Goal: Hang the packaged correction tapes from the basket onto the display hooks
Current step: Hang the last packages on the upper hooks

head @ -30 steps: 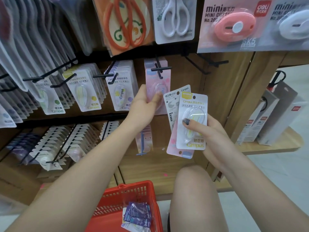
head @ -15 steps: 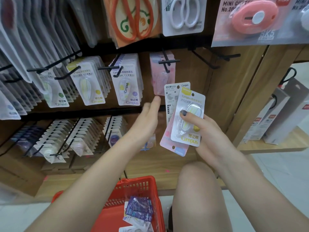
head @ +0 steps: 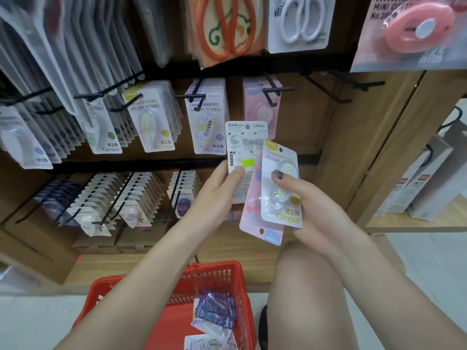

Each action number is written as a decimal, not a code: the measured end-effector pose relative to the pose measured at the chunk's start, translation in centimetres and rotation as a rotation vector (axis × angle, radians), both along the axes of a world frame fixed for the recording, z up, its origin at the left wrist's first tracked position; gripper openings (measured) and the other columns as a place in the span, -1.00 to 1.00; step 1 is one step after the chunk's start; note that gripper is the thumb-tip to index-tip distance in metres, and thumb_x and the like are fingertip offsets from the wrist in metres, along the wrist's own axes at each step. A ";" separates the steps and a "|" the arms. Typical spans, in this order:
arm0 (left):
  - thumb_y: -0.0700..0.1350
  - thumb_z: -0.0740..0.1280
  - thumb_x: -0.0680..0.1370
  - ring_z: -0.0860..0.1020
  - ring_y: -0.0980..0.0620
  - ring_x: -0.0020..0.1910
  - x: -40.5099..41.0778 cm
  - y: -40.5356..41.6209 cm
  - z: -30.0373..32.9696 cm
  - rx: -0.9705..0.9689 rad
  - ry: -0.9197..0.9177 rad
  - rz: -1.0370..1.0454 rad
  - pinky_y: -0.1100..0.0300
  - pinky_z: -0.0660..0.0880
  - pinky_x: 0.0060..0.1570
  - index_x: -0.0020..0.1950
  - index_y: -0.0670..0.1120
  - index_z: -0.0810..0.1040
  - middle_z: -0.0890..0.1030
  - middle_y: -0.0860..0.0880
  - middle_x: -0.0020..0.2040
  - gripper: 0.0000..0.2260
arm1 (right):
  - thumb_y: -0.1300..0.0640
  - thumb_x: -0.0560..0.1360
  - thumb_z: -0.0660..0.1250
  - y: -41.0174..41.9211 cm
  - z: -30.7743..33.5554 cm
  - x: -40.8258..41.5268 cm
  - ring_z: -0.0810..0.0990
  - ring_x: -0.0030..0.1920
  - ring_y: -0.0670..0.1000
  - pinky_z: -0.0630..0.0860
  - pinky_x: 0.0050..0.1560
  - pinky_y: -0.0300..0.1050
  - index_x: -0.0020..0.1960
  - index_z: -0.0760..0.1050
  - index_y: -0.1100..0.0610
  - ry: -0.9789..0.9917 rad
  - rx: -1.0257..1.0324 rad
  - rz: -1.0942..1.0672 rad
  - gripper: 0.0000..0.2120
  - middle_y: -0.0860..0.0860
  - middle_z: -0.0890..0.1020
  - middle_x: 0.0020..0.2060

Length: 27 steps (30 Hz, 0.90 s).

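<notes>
Left hand: our left hand (head: 217,190) pinches the back-facing white pack (head: 242,157) by its lower edge, thumb on the printed side, fingers behind it.
Right hand: our right hand (head: 316,210) holds a fan of packs, the thumb pressed on the blister of the yellow-topped pack (head: 280,185), the fingers curled behind.
Grip: both closed on packs; the white pack sits in the same fan, so we cannot tell whether the right hand also bears it.
Held packs: the yellow-topped pack lies in front, the pink pack (head: 255,218) under it and sticking out below, the white pack at the upper left of the fan, its top rising above the others.
Hooks: the black hook (head: 274,93) just above the fan carries pink packs; the hooks to its left carry rows of purple-dotted packs (head: 209,127), yellow-dotted packs (head: 154,127) and green-dotted ones (head: 103,132).
Far right hooks: two bare black hooks (head: 358,85) stick out from the wooden panel.
Basket: the red basket (head: 217,276) stands on the floor below our arms, with purple-printed packs (head: 217,311) lying loose in it.
Above: orange scissors (head: 225,26), white scissors (head: 300,18) and a pink mini cutter (head: 417,29) hang in the top row.
Knee: our bare knee (head: 310,286) is just right of the basket.
</notes>
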<state>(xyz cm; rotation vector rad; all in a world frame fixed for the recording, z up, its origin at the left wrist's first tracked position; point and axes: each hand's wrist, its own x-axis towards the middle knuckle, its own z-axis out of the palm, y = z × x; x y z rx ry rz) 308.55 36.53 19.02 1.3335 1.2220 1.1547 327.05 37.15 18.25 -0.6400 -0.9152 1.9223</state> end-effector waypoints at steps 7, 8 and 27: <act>-0.03 0.22 0.74 0.67 0.16 0.17 -1.1 0.0 -0.2 0.093 0.065 0.045 0.24 0.61 0.07 0.34 0.07 0.55 0.70 0.19 0.19 -0.79 | 0.04 0.46 0.50 -0.1 0.8 1.1 0.73 0.05 0.07 0.68 0.16 0.04 0.16 0.74 0.02 -0.013 -0.014 -0.123 -0.71 0.04 0.73 0.09; -0.02 0.24 0.73 0.68 0.18 0.11 -1.2 -0.1 -0.3 0.135 0.116 0.042 0.27 0.61 0.01 0.30 0.06 0.55 0.71 0.20 0.14 -0.82 | 0.04 0.45 0.50 -0.2 1.0 1.2 0.74 0.03 0.04 0.69 0.07 -0.01 0.15 0.75 0.02 0.013 -0.011 -0.131 -0.72 0.03 0.73 0.06; 0.08 0.56 0.28 0.53 -0.02 0.00 -1.8 -0.2 0.5 0.099 0.014 -0.206 0.11 0.48 -0.02 -0.01 0.16 0.46 0.55 -0.11 0.10 -0.61 | 0.06 0.48 0.52 -1.1 0.4 0.4 0.75 0.03 0.03 0.68 -0.02 -0.06 0.22 0.72 0.11 0.236 -0.052 -0.048 -0.67 0.04 0.74 0.11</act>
